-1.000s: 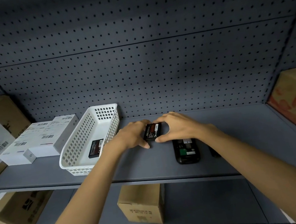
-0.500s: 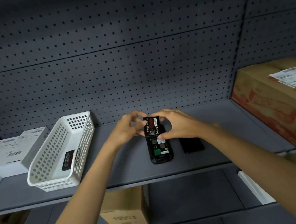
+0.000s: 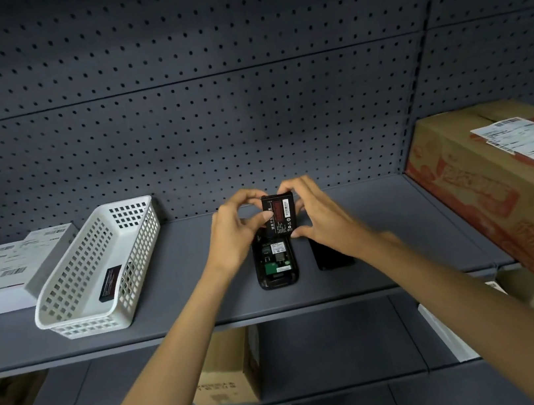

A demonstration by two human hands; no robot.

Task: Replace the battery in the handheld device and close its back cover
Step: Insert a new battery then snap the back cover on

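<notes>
We hold the battery (image 3: 280, 214) between both hands above the far end of the handheld device (image 3: 275, 263); it is a black slab with a red panel and pale print on its face, tilted up toward us. Our left hand (image 3: 238, 230) pinches its left edge, our right hand (image 3: 319, 215) its right edge and near corner. The device lies back-up on the grey shelf (image 3: 181, 284), compartment open, green board showing. Its black back cover (image 3: 331, 257) lies just right. A white basket (image 3: 96, 273) with a second battery (image 3: 110, 283) sits well left.
</notes>
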